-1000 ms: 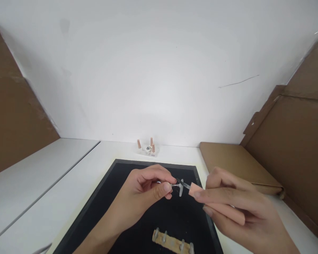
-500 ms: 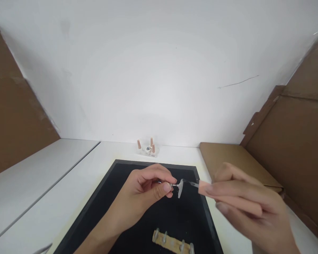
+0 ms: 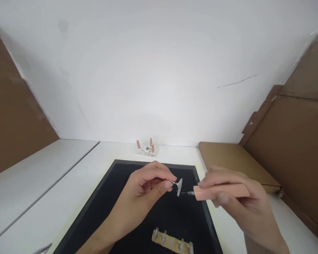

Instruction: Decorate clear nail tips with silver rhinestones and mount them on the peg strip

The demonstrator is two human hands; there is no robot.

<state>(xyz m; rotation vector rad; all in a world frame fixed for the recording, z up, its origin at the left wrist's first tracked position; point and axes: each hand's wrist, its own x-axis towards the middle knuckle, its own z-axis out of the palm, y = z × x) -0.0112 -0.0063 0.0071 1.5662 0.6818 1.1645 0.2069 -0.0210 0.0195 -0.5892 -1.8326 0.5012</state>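
Note:
My left hand (image 3: 148, 192) pinches a thin metal stem between thumb and fingers. At the stem's end sits a whitish, translucent false nail tip (image 3: 179, 187), tilted nearly upright. My right hand (image 3: 243, 203) grips a nail polish brush (image 3: 221, 192) by its long peach cap. The brush points left, and its fine tip is close to the lower part of the nail tip; whether they touch I cannot tell. Below the hands, a tan strip (image 3: 172, 242) carries several similar clear nail tips standing on edge.
A black mat (image 3: 185, 215) with a grey border lies on the white table (image 3: 76, 165). Behind it stands a clear tray (image 3: 145, 153) holding peach-capped bottles. A flat cardboard box (image 3: 228, 155) is at the right, and cardboard walls (image 3: 299, 130) flank both sides.
My right hand has moved slightly left and down, bringing the brush from the nail tip's upper edge to near its lower part. The left hand has barely moved.

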